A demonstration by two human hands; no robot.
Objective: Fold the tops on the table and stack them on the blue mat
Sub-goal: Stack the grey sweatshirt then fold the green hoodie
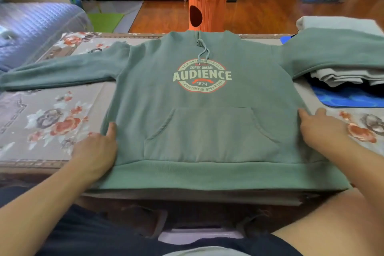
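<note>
On table (pixel 52 110): green hoodie (pixel 199 131), front up, printed "SUPER DREAM AUDIENCE 1874". Left hand (pixel 97 149) and right hand (pixel 324 129), fingers straight, press its side edges. Folded tops (pixel 342 77) on blue mat (pixel 342 97).

green hoodie (pixel 207 114) with cream-and-red print; floral grey tablecloth (pixel 52 118); blue mat (pixel 342 97); orange bin (pixel 205 6).

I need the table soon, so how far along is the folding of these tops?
Done: folded grey tops already lie stacked on the blue mat. In hand: the green hoodie lies flat, front up, sleeves spread, its right sleeve draped over that stack; the left hand and right hand rest at its side edges. Left: no fold is visible in it yet, and it must then go on the stack.
</note>
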